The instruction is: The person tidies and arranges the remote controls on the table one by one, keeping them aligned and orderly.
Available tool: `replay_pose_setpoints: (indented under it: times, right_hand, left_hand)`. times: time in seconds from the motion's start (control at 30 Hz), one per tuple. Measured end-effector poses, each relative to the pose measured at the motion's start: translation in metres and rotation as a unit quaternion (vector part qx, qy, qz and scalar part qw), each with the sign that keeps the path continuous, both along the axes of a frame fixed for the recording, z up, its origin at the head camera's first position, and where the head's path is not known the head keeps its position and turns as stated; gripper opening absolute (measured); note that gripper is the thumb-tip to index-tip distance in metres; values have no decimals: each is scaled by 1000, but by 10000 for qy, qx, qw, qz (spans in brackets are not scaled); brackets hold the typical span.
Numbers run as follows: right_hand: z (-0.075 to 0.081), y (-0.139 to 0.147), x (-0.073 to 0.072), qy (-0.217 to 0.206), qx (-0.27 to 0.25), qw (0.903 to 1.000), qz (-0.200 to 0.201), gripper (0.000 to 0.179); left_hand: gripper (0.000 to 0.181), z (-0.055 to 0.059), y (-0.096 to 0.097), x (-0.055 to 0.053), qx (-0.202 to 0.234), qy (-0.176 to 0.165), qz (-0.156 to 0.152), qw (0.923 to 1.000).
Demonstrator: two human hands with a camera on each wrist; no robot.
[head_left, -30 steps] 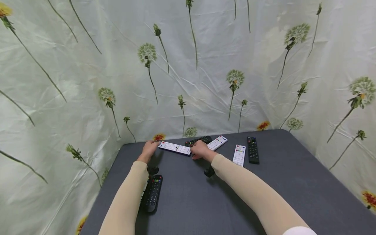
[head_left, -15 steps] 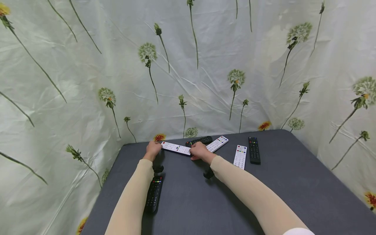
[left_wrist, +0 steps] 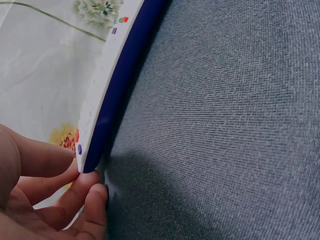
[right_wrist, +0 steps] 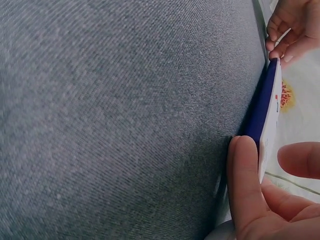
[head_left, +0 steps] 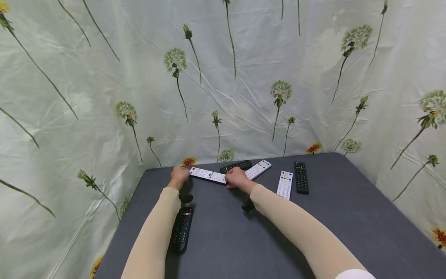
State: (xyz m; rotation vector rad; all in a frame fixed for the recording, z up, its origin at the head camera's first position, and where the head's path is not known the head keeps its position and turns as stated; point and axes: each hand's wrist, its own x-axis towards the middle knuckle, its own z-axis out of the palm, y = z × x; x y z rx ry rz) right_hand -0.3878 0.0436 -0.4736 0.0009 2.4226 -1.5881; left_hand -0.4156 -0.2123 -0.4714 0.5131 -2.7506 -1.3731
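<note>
A white remote control [head_left: 208, 175] with a dark blue side spans the gap between the two hands near the back edge of the table. The left hand [head_left: 179, 175] is at its left end; in the left wrist view the thumb lies beside the button face and fingertips [left_wrist: 90, 177] meet the end from below. The right hand [head_left: 237, 178] grips the other end, covering it in the head view. In the right wrist view fingers [right_wrist: 246, 155] lie along the blue side [right_wrist: 261, 110], with the thumb [right_wrist: 300, 159] over the face.
Behind the right hand lie a black remote [head_left: 235, 166] and a white remote [head_left: 258, 169]. Farther right are another white remote [head_left: 285, 184] and a black one [head_left: 301, 177]. A black remote [head_left: 181, 228] lies beside the left forearm. Flowered fabric [head_left: 223, 85] rises behind the grey table [head_left: 223, 240].
The left hand shifted slightly right, then a little back left, staying at the remote's end. The right hand has kept its place at the other end.
</note>
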Motion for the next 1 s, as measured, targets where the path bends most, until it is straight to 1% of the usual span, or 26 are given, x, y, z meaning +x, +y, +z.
replay_pose_setpoints:
  times: [0.1,0.2,0.27,0.4,0.63,0.77,0.87,1.0]
  right_hand:
    - [1,1,1,72,-36,10000,-17,28]
    - [3,2,4,181,-81,9998,18,27]
    - [5,4,7,205,-179,9996,34,29]
    - [9,8,10,172,-459,9988,37,30]
    - [17,18,13,-53,-944,9950,327,23]
    - [20,21,15,-208,-1202,9913,494,23]
    - [22,24,18,-348,-1329,9887,604,22]
    - [27,27,26,-569,-1515,9842,719,22]
  left_hand:
    - [17,4,0,2,77,126,29,9999]
    - [24,8,-2,3,134,259,4,9996]
    - [27,11,-3,4,198,311,-8,9993]
    - [28,17,-4,6,263,366,-107,9989]
    - [28,24,-7,7,472,443,-335,9973]
    - [27,31,-7,11,457,572,-550,9958]
    - [27,35,-7,14,516,611,-645,9947]
    - [27,39,-8,18,781,581,-749,9924]
